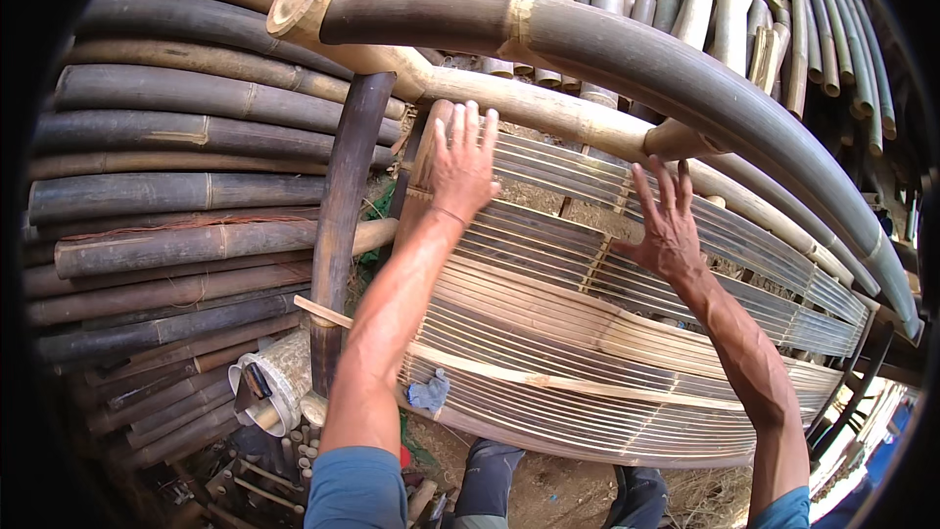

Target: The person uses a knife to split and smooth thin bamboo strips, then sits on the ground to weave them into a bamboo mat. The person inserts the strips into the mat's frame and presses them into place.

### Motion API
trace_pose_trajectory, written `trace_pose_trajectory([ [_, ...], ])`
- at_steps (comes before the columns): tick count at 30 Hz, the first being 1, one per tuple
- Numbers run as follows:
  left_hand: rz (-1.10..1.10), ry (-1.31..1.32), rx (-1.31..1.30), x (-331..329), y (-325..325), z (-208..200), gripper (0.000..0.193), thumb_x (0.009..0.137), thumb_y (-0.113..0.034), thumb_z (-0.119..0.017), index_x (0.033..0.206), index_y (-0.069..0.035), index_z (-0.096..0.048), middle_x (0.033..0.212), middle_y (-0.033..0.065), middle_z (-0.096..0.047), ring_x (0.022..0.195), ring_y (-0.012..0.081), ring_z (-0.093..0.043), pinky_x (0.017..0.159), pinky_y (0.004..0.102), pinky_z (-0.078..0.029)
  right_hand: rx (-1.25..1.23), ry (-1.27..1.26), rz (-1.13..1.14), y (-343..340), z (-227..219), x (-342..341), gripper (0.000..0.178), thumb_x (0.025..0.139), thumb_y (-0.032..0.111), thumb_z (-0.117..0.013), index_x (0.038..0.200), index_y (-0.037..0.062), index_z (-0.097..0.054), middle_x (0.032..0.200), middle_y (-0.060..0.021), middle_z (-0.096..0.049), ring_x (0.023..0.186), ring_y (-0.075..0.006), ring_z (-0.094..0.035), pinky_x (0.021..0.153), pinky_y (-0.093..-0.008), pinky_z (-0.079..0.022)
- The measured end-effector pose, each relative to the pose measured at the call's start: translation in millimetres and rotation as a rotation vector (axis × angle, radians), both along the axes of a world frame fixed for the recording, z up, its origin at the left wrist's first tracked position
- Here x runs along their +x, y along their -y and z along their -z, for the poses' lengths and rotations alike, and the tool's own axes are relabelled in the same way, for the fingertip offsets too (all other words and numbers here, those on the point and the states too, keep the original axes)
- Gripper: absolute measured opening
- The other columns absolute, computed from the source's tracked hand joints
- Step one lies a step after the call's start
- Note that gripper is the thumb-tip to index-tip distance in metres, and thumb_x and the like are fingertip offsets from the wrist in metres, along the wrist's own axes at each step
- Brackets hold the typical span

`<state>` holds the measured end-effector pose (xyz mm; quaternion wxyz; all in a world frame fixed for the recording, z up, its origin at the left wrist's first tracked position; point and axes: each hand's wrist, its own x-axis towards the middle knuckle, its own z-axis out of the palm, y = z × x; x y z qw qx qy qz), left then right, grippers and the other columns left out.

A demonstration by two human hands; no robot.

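Before me stands a bamboo bench frame, its seat laid with split bamboo slats [548,323] in dark and pale bands. My left hand [464,162] lies flat at the seat's far left corner, fingers stretched out over the end of the slats by the pale rear rail [548,116]. Farther right, my right hand [666,220] is spread over the rear slats, fingertips near the same rail. Neither hand holds anything. A loose pale bamboo strip [548,379] lies lengthwise across the nearer slats, its left end sticking out past the dark post [348,225].
A thick curved dark bamboo pole [627,54] arches above the seat. Dark bamboo poles [186,186] are stacked at the left, more poles at the back. A whitish bucket [279,382] holding tools stands at the lower left. A bluish-grey rag [428,391] lies on the seat's near left.
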<state>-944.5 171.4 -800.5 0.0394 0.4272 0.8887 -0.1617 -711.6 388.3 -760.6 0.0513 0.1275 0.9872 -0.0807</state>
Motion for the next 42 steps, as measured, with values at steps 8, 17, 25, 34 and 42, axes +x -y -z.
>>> trace_pose_trajectory([
  [8, 0.338, 0.214, -0.046, -96, 1, -6, 0.136, 0.044, -0.056, -0.087, 0.153, -0.016, -0.016, 0.155, 0.0176, -0.021, 0.145, 0.0327, -0.015, 0.118, 0.0503, -0.015, -0.01, 0.141, 0.016, 26, 39, -119, 0.13, 0.054, 0.06, -0.084, 0.153, 0.0184, -0.013, 0.152, -0.0241, -0.021, 0.141, -0.0416, -0.021, 0.117, -0.0525, -0.018],
  [17, 0.392, 0.221, 0.087, -111, -1, -3, 0.107, 0.049, -0.039, -0.091, 0.14, -0.018, -0.038, 0.134, 0.0126, -0.043, 0.129, 0.0341, -0.038, 0.11, 0.0493, -0.029, -0.199, 0.282, -0.013, 3, 32, -143, 0.121, 0.057, 0.052, -0.087, 0.15, 0.0096, -0.021, 0.148, -0.02, -0.03, 0.138, -0.0385, -0.03, 0.114, -0.0489, -0.029],
  [25, -0.148, 0.24, 0.391, 17, 31, 22, 0.088, 0.087, -0.047, -0.06, 0.15, -0.002, -0.019, 0.154, 0.03, -0.013, 0.144, 0.043, -0.013, 0.117, 0.0525, -0.014, -0.2, -0.268, 0.049, 58, 20, -65, 0.069, 0.083, 0.055, -0.066, 0.126, 0.0026, -0.051, 0.12, -0.0161, -0.052, 0.113, -0.0302, -0.051, 0.096, -0.0438, -0.042],
  [34, -0.274, 0.313, 0.403, 118, 47, 48, 0.102, 0.09, -0.07, -0.037, 0.148, 0.009, -0.008, 0.152, 0.0369, 0.0, 0.142, 0.0522, 0.002, 0.113, 0.0624, -0.003, -0.68, 0.647, 0.322, -35, 41, 27, 0.067, 0.068, 0.064, -0.075, 0.073, -0.002, -0.068, 0.059, -0.0154, -0.06, 0.06, -0.0249, -0.06, 0.06, -0.0419, -0.045],
  [42, -0.304, 0.32, 0.445, 125, 53, 48, 0.1, 0.091, -0.069, -0.036, 0.15, 0.006, -0.006, 0.154, 0.0336, 0.002, 0.143, 0.0491, 0.004, 0.113, 0.0612, -0.001, -0.611, 0.595, 0.229, -33, 14, 29, 0.069, 0.059, 0.061, -0.083, 0.083, -0.0024, -0.072, 0.07, -0.0179, -0.067, 0.07, -0.0284, -0.066, 0.068, -0.0416, -0.049],
])
